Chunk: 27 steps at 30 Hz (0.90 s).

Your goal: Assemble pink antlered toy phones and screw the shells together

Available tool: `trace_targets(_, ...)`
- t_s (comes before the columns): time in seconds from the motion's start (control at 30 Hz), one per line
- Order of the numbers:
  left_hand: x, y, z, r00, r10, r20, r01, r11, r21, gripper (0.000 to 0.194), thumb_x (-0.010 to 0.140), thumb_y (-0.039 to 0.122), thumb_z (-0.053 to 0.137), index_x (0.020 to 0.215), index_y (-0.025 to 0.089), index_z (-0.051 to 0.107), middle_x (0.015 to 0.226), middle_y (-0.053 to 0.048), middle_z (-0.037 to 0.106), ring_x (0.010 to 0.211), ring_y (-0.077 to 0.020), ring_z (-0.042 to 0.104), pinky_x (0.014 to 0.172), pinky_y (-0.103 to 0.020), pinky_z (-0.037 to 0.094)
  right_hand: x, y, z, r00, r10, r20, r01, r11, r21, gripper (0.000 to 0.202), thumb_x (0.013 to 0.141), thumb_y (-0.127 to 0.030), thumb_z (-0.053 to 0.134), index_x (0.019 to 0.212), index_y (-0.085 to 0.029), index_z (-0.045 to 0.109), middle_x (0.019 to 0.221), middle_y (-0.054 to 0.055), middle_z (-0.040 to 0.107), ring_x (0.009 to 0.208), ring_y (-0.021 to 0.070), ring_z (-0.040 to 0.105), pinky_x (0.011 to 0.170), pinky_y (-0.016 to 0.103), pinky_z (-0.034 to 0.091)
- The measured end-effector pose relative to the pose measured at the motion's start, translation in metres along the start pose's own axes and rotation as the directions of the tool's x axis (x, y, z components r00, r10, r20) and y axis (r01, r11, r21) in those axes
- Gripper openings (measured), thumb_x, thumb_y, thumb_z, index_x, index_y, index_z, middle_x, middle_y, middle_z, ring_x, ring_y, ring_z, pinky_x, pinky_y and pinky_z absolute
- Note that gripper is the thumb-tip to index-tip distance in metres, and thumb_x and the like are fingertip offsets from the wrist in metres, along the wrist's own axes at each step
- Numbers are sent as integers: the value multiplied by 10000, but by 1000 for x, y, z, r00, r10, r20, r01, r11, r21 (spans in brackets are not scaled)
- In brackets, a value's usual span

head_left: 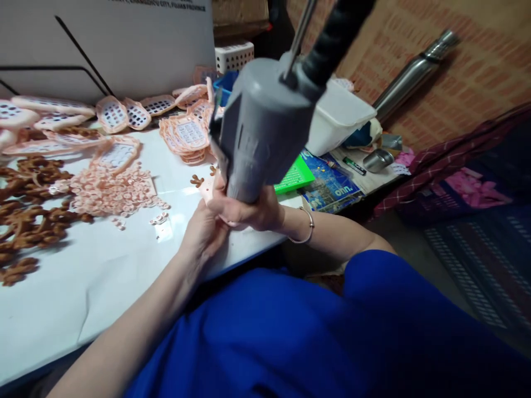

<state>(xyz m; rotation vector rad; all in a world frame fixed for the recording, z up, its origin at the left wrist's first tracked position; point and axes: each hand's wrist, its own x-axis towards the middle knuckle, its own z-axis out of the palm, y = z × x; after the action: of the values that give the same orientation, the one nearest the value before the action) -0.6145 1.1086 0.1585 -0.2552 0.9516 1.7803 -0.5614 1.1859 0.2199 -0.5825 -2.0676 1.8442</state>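
Observation:
My right hand (261,213) is wrapped round the lower end of a grey cylindrical power tool (265,121), which hangs upright with a black cable (338,38) and a metal rod at its top. The tool's tip is hidden behind my fingers. Just under it, my left hand (209,229) closes on a pale pink piece (206,189) with small brown antlers (196,180). Most of that piece is covered by the hands and the tool. Both hands meet at the table's front edge.
Small pink parts (114,188) lie heaped on the white table (124,287), beside brown antler pieces (31,226). Behind are stacked pink mesh-patterned pieces (191,132). To the right are a green tray (296,176), a white tub (340,119) and a steel flask (415,74).

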Motion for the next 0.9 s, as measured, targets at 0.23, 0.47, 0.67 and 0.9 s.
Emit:
trace_targets(0.23,-22,22,-17,960,274,52,-272,883,383,292,646,225,830,863,167,643,702,17,656,617,-123,570,591,-199,460,26,-12,-36,944,-260,-204,283,955,90,317,736,-544,699,803,-266,562,625,-36,560,571,151,568,632,318,526)
trace_targets(0.47,-66,41,-69,723,633,276,-550,287,784,308,725,285,815,1025,274,745,897,19,761,743,-146,648,741,-194,491,-5,-12,-51,350,-896,-275,580,437,-687,458,861,-490,645,1304,-431,546,1374,-64,561,1392,212,452,1172,424,347)
trace_targets(0.67,-75,33,-92,629,621,467,-605,15,796,250,842,332,682,1064,220,708,917,-27,777,727,-167,715,700,-242,549,-24,29,4,643,-654,397,691,272,-670,376,1010,-474,455,1116,-168,647,1004,69,720,974,183,665,967,397,488)
trace_targets(0.9,-77,21,-108,720,646,253,-575,351,739,290,795,407,737,1006,207,731,864,-29,762,729,-166,703,701,-249,576,-8,27,23,707,-581,404,706,553,-441,261,986,-377,550,1009,-132,637,873,41,679,816,127,618,819,275,502)
